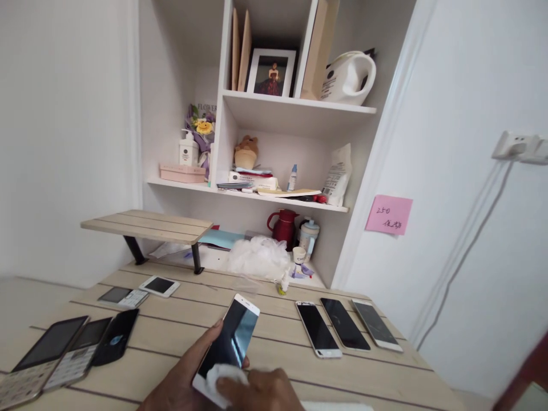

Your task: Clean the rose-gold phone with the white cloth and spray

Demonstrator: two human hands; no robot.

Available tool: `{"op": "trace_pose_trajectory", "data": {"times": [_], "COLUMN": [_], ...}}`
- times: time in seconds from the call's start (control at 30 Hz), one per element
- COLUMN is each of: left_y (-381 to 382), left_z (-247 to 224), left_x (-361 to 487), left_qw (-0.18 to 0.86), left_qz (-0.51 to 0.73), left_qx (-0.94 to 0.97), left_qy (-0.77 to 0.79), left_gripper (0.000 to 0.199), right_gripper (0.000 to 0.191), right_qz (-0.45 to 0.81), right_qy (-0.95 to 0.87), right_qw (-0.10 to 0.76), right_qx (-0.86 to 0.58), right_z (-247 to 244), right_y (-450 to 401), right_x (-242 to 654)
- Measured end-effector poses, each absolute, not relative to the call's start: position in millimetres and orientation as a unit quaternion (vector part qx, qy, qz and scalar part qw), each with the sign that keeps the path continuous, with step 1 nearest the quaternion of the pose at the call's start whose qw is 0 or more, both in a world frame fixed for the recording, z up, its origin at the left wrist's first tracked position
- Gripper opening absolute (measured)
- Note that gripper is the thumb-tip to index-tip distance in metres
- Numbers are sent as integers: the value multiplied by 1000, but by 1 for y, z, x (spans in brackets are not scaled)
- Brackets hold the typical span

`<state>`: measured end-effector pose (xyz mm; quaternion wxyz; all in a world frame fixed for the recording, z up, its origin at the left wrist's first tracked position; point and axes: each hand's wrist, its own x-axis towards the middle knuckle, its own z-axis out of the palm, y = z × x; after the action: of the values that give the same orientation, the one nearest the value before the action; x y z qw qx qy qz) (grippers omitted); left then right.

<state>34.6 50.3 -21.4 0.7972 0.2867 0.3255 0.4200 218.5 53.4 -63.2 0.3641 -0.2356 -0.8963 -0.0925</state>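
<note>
A white-framed smartphone (234,337) is tilted up above the table, its dark screen reflecting light. My left hand (188,371) holds it from the left and beneath, the thumb along its left edge and a fingertip at the right edge. My right hand (268,391) presses a white cloth or tissue (218,383) onto the lower part of the screen, its fingers bent over the cloth. The phone's lower corner is partly covered by the cloth.
Three phones (319,329) lie on the slatted table (171,337) at right; several older phones (75,357) lie at left. A small raised shelf (148,224) stands back left. Behind are a small bottle (283,282), plastic bags (259,258) and a red jug (283,228).
</note>
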Motion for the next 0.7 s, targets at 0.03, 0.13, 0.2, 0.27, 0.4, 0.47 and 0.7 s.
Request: {"op": "trace_pose_trajectory", "data": {"times": [0.03, 0.13, 0.2, 0.27, 0.4, 0.47, 0.7], "left_y": [50, 48, 47, 46, 48, 49, 49], "left_z": [-23, -23, -22, -22, -27, -29, -23], "left_x": [34, 34, 35, 35, 31, 30, 34], "left_qw": [797, 787, 788, 794, 808, 815, 815], "left_qz": [418, 416, 406, 402, 410, 401, 387], "left_qx": [296, 322, 332, 324, 275, 269, 264], "left_qy": [320, 322, 323, 319, 320, 320, 340], "left_gripper": [57, 54, 58, 59, 57, 63, 63], "right_gripper": [31, 39, 41, 43, 42, 41, 42], "right_qz": [-82, -54, -44, -45, -82, -71, -92], "right_qy": [-895, -874, -851, -854, -891, -880, -854], "right_qw": [367, 398, 425, 425, 387, 405, 463], "right_qx": [-239, -275, -306, -297, -223, -240, -216], "right_z": [-57, -45, -44, -47, -46, -44, -43], "right_y": [54, 61, 66, 68, 65, 64, 63], "right_x": [223, 239, 246, 247, 243, 243, 239]}}
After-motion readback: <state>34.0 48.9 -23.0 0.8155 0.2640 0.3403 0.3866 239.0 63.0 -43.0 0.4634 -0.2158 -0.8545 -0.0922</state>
